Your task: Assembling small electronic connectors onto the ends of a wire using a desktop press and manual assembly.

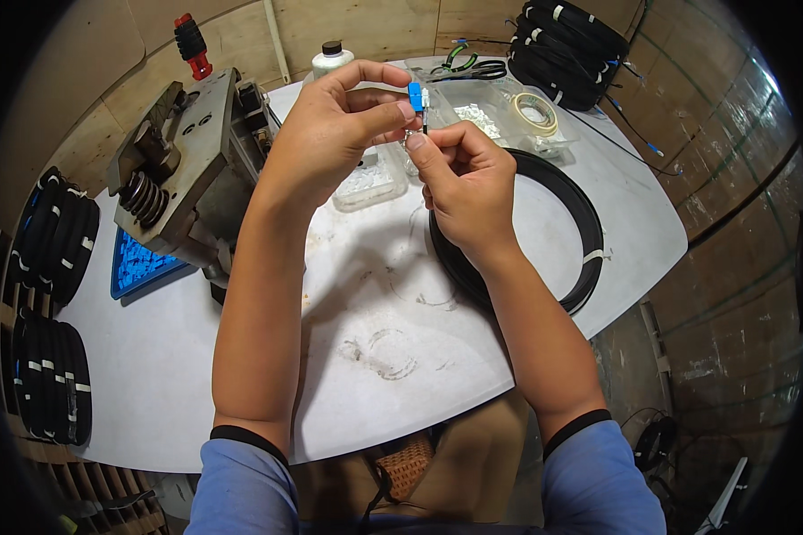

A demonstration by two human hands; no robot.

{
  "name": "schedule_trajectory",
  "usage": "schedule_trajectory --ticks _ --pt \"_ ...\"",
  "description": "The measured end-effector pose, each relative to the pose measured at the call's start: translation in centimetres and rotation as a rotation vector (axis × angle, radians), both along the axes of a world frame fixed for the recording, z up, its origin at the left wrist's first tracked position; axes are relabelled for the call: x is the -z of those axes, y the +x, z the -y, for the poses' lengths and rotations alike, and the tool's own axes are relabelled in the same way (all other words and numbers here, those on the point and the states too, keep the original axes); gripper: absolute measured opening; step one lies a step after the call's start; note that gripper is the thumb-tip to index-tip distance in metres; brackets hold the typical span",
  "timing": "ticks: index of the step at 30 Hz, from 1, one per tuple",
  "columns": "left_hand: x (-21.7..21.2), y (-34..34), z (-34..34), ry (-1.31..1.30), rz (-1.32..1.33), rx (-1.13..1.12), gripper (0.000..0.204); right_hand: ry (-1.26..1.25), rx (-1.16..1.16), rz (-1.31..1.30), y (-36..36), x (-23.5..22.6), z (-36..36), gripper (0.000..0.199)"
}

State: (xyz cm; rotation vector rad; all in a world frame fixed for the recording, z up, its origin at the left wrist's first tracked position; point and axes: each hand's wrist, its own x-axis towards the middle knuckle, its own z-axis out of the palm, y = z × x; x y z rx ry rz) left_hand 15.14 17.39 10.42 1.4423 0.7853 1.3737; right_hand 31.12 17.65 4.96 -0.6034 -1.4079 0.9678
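Two hands point(401, 134) on blue connector point(415, 95), above cable coil point(589, 223).

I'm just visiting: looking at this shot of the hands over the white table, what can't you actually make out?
- How the blue connector meets the thin black cable: too small, and the left hand and right hand cover the joint.
- Contents of the clear trays: glare, partly behind the hands.
- Near side of the black cable coil: hidden by the right forearm.
- Stacked coils at left: darkened at the fisheye rim.
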Motion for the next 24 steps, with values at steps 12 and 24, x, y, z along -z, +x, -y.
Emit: schedule_trajectory --ticks 12,24 --pt "-0.05 -0.14 -0.09 -0.014 0.009 0.006 0.032 -0.022 -0.016 -0.003 -0.14 -0.05 -0.08 0.014" --pt "0.31 0.34 -0.29 -0.007 0.082 0.028 0.028 -0.023 -0.023 -0.02 0.12 0.03 -0.16 0.013"
